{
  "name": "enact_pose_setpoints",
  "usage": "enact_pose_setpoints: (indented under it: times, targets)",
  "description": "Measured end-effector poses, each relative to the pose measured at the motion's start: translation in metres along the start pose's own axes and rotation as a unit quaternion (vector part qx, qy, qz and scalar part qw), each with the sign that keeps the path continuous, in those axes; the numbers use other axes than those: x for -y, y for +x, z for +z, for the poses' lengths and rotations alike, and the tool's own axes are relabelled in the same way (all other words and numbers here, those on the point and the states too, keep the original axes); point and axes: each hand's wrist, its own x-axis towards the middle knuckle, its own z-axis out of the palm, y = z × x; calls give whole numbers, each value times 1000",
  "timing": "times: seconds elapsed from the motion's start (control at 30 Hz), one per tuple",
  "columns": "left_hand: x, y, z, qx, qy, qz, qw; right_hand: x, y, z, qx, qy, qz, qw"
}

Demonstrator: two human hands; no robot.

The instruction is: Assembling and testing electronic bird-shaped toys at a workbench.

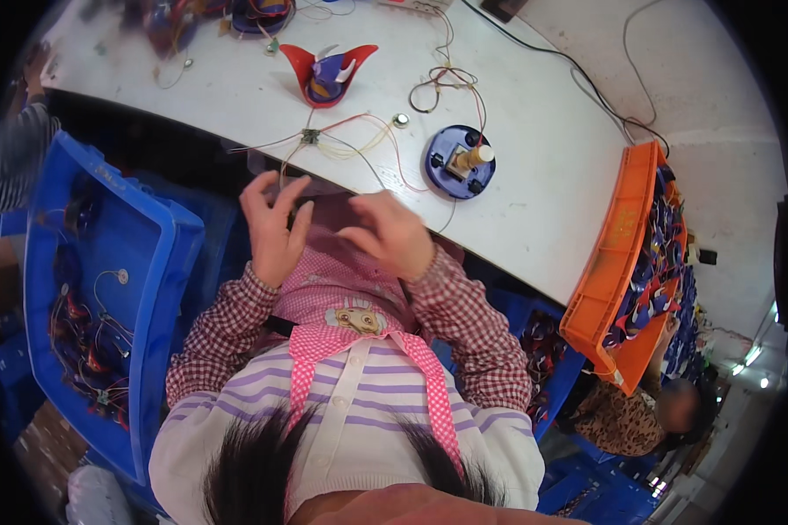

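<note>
My left hand [276,229] is at the near edge of the white table, its fingers spread and nothing visible between them. My right hand [392,234] is beside it, slightly blurred, with thumb and fingers apart. Just beyond them lies a small circuit board [310,136] with thin red, yellow and dark wires fanning out over the table edge. Behind it stands a purple toy part with red wing-like flaps [327,79]. A silver round disc [401,121] lies to its right. Farther right is a round dark-blue base [460,163] with a pale cylindrical post.
A blue crate [162,262] with wired parts stands at left. An orange crate [611,262] full of red and blue parts is at right. A tangled cable [446,79] lies on the table [534,201]. Another person [626,416] is at lower right; a striped sleeve [16,157] shows at left.
</note>
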Motion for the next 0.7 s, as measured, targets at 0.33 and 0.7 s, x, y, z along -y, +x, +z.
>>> enact_pose_setpoints:
  times: [0.33, 0.7]
  targets:
    - [-23, 85, 139, 116, 213, 250, 937, -41, 14, -89, -207, -49, 166, 963]
    - [-26, 95, 155, 168, 229, 197, 938, -68, 12, -89, -183, -194, 37, 963]
